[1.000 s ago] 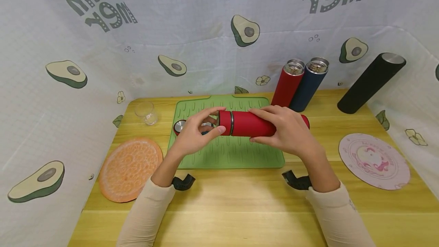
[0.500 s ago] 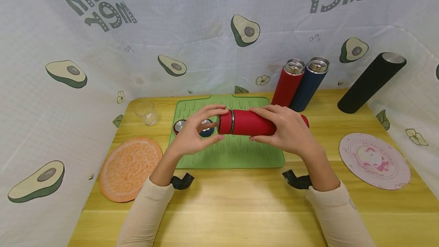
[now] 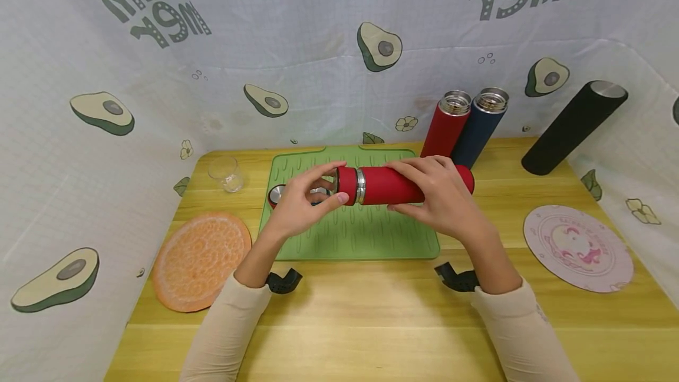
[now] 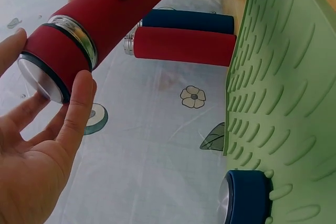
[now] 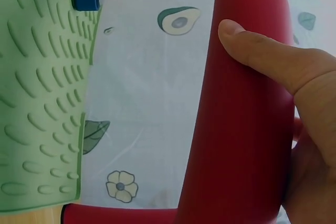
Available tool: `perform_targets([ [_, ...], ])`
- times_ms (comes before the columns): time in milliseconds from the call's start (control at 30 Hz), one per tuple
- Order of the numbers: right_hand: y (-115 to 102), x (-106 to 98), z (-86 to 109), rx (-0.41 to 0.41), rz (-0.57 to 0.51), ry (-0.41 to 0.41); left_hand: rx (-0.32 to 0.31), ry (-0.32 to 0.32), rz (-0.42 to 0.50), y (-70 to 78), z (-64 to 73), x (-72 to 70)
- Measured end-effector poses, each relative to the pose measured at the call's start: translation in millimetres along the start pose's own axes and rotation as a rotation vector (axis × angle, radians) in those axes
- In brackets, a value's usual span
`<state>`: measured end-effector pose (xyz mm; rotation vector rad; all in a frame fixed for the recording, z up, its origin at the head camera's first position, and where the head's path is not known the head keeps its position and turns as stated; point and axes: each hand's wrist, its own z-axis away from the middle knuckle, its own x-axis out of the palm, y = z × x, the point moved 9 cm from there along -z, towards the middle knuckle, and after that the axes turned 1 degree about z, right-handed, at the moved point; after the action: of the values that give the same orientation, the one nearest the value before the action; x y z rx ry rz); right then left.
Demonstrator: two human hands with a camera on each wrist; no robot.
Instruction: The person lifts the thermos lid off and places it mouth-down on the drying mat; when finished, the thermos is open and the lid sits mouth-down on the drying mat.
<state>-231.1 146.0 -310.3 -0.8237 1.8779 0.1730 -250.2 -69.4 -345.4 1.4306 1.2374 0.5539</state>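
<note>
A red thermos flask [image 3: 389, 185] lies sideways in the air above the green mat [image 3: 366, 234]. Its body is gripped by my right hand [image 3: 445, 193], thumb on the near side in the right wrist view. At the other end, my left hand [image 3: 302, 199] pinches the red lid [image 4: 55, 59] between thumb and fingers. A silver band [image 4: 79, 32] shows between lid and body. On the mat behind my left hand are a red lid [image 3: 276, 194] with a silver top and a blue lid [image 4: 248, 198], partly hidden in the head view.
An uncapped red flask [image 3: 447, 125] and a blue flask [image 3: 480, 125] stand at the back right, beside a black flask [image 3: 570, 128]. A small clear glass [image 3: 227, 174] stands at back left. Round mats, orange [image 3: 204, 261] and pink [image 3: 578, 249], flank the green mat.
The gap between lid and body has widened, showing more silver band. My left fingers loosened and closed again on the lid. The flask has risen slightly.
</note>
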Motion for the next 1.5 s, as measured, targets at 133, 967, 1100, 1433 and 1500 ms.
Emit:
perform_targets([
  [133,11,0,4.0,0.051,-0.016,-0.013,0.003,0.011,0.013,0.4,-1.5,-0.1],
  [967,158,-68,74.0,0.599,-0.385,0.164,0.059,0.061,-0.398,-46.7,-31.1,15.4],
  [1100,184,-78,87.1,0.746,-0.426,0.278,0.025,0.045,-0.500,-54.9,-33.1,22.3],
  [1433,238,-66,88.6,0.947,-0.660,0.435,-0.119,0.002,-0.638,-82.3,-30.7,34.3],
  [1500,248,-58,87.6,0.974,-0.711,0.444,-0.120,-0.011,-0.650,-84.6,-31.2,36.9],
])
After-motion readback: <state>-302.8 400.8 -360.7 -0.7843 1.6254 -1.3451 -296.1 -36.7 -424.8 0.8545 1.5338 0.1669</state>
